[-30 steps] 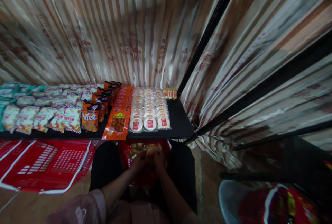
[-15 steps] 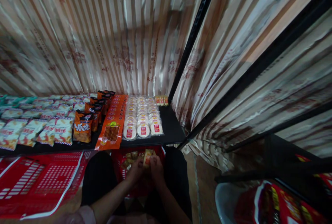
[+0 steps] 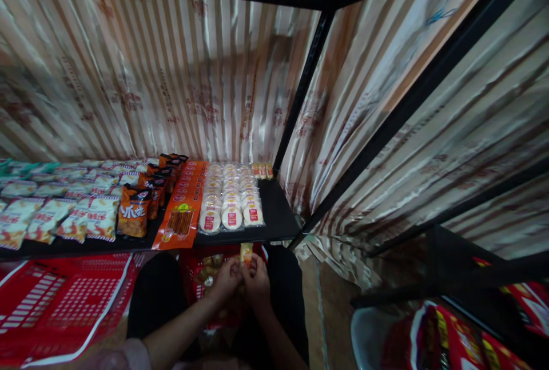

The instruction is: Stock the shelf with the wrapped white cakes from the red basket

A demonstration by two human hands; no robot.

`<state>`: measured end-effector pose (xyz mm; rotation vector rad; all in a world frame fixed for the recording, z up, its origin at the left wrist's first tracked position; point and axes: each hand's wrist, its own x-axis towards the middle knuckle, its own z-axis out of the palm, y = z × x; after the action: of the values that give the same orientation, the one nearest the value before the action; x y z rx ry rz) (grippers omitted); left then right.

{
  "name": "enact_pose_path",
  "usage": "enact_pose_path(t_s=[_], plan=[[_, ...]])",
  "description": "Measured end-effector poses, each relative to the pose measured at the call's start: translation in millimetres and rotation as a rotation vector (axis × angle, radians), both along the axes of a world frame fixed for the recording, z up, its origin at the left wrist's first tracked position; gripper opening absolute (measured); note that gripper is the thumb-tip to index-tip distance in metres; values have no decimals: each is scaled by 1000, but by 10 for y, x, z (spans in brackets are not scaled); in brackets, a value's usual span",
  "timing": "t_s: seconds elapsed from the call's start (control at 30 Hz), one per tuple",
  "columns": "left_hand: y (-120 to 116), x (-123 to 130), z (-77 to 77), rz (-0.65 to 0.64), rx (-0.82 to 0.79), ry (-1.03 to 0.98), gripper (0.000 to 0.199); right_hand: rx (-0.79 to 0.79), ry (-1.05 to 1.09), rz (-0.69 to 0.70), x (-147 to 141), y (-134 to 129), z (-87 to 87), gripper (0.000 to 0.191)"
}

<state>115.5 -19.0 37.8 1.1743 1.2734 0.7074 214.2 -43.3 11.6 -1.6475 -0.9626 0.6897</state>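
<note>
My right hand (image 3: 256, 278) pinches the lower end of a small yellow-and-orange snack packet (image 3: 246, 251), which stands upright above the red basket between my knees. My left hand (image 3: 227, 278) is closed, its fingers curled close beside the packet. Whatever it holds, if anything, is hidden. Below both hands, the red basket (image 3: 189, 267) contains several small golden packets (image 3: 208, 273), partly covered by my hands and forearms. A short row of similar yellow packets (image 3: 262, 171) sits at the back right of the black shelf (image 3: 277, 210).
Round white packaged crackers (image 3: 231, 218) line the shelf beside a flat orange bag (image 3: 178, 218), orange-black bags (image 3: 134, 210) and white snack bags (image 3: 100, 215). A black post (image 3: 304, 90) rises at the shelf corner. Another red basket (image 3: 77, 301) is at left, a pale tub (image 3: 362, 335) at right.
The packet has come up slightly and stands more upright in my right hand. My left fingers have shifted from its side to a curled pose beside it. The view has turned slightly.
</note>
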Motion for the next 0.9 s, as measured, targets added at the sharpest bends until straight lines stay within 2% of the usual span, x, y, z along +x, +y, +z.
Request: enact_pose_path(t_s=[0.17, 0.23, 0.3, 0.57, 0.73, 0.9], plan=[[-4, 47, 270, 16, 40, -65, 6, 28, -92, -20, 15, 2, 144, 36], [6, 64, 331, 3, 73, -60, 6, 18, -105, -28, 32, 7, 199, 37], [24, 82, 333, -11, 110, -51, 5, 9, -126, -28, 59, 13, 236, 39], [106, 165, 184, -84, 152, 96, 16, 43, -229, -27, 193, 50, 247, 41], [158, 200, 251, -74, 162, 216, 22, 55, -254, -6, 228, 73, 268, 42], [224, 227, 412, -94, 225, 321, 26, 66, -263, -27, 259, 134, 330, 44]])
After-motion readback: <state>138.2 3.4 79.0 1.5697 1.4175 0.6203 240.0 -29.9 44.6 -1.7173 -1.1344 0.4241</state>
